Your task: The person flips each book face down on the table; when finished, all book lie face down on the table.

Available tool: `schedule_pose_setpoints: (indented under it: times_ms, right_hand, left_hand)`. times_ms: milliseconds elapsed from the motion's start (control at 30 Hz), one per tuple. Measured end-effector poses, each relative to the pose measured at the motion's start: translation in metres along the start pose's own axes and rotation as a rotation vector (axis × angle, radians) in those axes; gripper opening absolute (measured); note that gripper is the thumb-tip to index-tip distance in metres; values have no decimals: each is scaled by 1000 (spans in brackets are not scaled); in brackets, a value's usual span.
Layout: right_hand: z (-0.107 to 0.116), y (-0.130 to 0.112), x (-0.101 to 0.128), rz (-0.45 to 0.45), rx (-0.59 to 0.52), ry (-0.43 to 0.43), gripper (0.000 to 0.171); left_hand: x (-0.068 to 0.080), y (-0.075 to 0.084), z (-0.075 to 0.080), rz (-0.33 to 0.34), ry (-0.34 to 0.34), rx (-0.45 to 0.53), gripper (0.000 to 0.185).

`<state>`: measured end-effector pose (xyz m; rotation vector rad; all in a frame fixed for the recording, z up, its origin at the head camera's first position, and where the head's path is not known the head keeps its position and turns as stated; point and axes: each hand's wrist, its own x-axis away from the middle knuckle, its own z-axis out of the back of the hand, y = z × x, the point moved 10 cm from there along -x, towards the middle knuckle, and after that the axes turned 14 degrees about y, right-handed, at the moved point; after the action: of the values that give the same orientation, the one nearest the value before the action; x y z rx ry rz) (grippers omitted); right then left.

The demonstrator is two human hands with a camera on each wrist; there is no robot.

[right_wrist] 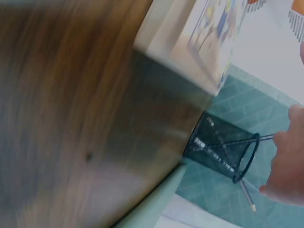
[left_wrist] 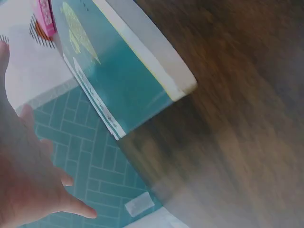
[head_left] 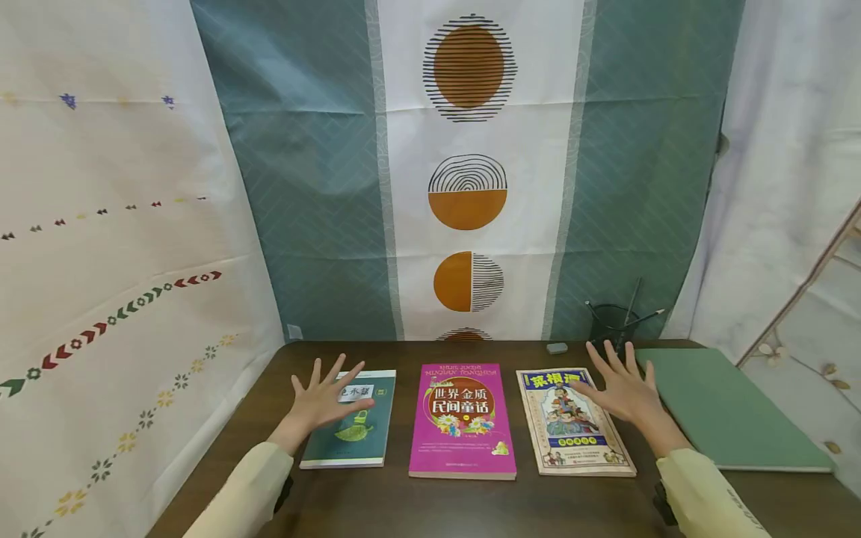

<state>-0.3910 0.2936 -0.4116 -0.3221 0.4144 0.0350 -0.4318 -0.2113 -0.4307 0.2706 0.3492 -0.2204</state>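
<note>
Both hands hover with fingers spread and straight, gripping nothing. The left hand is over the upper left part of the teal book, which lies flat on the dark wooden surface; whether the palm actually touches the cover cannot be told. The right hand is over the upper right corner of the cream book, its thumb across the title strip. Between the two hands lies the pink book, apart from both neighbours, with a strip of bare wood on each side.

Just to the outside of the right hand lies a green folder, flat, its near edge close to the wrist. Beyond the fingertips of that hand stands a black mesh pen cup with pencils leaning in it, and a small grey eraser lies beyond the cream book.

All three books look like paperbacks: light, thin, with glossy covers that would probably slide easily on the smooth wood and flex if lifted by one corner. The left wrist view shows the teal book's page block as a pale edge of modest thickness, which seems the best place to take hold: fingers under the long edge, thumb on the cover. A flat palm pressing down would likely push a book along rather than lift it.
</note>
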Motion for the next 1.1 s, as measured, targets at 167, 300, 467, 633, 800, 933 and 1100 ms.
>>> schedule_pose_setpoints:
  times_ms: [167, 300, 467, 633, 800, 933, 1100]
  right_hand:
    - [-6, -16, -4, -23, -78, 12, 100]
    - [-16, -37, -9, -24, -180, 9, 102]
    - [-30, -73, -17, 3, -314, -1, 111]
    - [-50, -104, -27, -1, -383, -84, 116]
    - [-68, -146, -30, 3, -479, -134, 114]
    - [-81, -182, -27, 31, -577, -139, 112]
    - [-101, -222, -18, 35, -627, -191, 108]
  left_hand:
    - [5, -10, 6, 25, 5, 37, 88]
    - [17, -23, 10, 49, 0, 81, 88]
    - [32, -42, 10, 112, -51, 131, 93]
    - [42, -55, 1, 183, -112, 213, 109]
    - [48, -60, -11, 226, -187, 277, 116]
    - [51, -60, -13, 231, -203, 310, 116]
    - [55, -61, -12, 280, -218, 396, 116]
